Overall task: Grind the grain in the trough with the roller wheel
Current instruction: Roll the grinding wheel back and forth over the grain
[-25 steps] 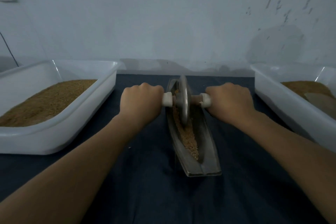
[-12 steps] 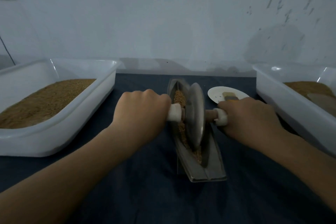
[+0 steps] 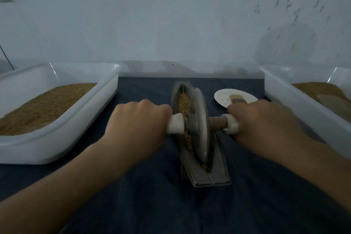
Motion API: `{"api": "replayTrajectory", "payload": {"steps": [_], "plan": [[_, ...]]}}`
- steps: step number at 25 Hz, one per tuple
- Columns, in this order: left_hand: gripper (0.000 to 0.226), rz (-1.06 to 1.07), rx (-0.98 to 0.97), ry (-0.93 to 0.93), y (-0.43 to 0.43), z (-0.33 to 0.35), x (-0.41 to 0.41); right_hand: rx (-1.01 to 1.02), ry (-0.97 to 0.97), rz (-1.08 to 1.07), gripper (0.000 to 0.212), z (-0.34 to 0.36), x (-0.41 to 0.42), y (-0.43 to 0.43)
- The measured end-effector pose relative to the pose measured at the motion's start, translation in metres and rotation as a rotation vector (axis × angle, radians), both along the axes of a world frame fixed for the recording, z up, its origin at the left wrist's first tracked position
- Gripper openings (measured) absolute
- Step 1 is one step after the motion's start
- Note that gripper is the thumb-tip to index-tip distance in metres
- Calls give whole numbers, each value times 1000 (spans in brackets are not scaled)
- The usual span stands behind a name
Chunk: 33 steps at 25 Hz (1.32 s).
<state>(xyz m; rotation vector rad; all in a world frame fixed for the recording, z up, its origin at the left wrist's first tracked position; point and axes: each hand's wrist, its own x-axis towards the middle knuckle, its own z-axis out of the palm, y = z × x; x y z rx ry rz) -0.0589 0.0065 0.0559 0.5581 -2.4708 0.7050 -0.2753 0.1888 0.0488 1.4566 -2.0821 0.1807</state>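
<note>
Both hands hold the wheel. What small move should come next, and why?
Probably roll the roller wheel forward: it stands in the near part of the trough, while grain lies ahead at the far end. The left hand and right hand grip its handles.

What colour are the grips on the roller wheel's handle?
White grips on a brown axle, seen in the head view.

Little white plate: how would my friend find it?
Start at the dark table with a big white tub on its right side. Between that tub and the metal trough in the middle, just past the right hand, lies the little white plate. It is the only round, flat dish there.
</note>
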Motion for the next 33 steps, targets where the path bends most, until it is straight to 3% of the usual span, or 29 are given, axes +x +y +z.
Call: {"api": "replayTrajectory", "payload": {"steps": [3, 5, 8, 12, 16, 18, 21, 24, 27, 29, 31, 33], "plan": [[58, 64, 74, -46, -5, -2, -5, -14, 79, -50, 29, 4, 0, -7], [36, 139, 133, -31, -25, -9, -26, 25, 110, -122, 29, 4, -8, -38], [6, 208, 322, -12, -55, 0, -64, 62, -27, -175, 23, 17, -24, -88], [6, 177, 331, -43, -50, 0, -54, 96, -19, -164, 25, 19, -22, -79], [55, 39, 74, 11, -10, -11, -4, 0, 124, -40, 35, 6, -4, -21], [64, 16, 58, 4, -9, -4, -4, -15, 124, -22, 37, 6, -2, -14], [33, 150, 105, -53, -24, -6, -31, 39, 57, -163, 31, 2, -13, -45], [3, 195, 132, -84, -51, 17, -75, 69, -275, -179, 19, 4, -35, -89], [8, 187, 151, -149, -56, 26, -82, 97, -303, -175, 12, 9, -38, -94], [11, 154, 121, -84, -43, 9, -60, 87, -178, -152, 21, 3, -32, -70], [35, 64, 49, 13, -26, -8, -31, 41, 27, -105, 29, -1, -19, -38], [53, -18, -3, 64, -14, -8, -11, 31, 62, -41, 32, 2, -10, -16]]}}
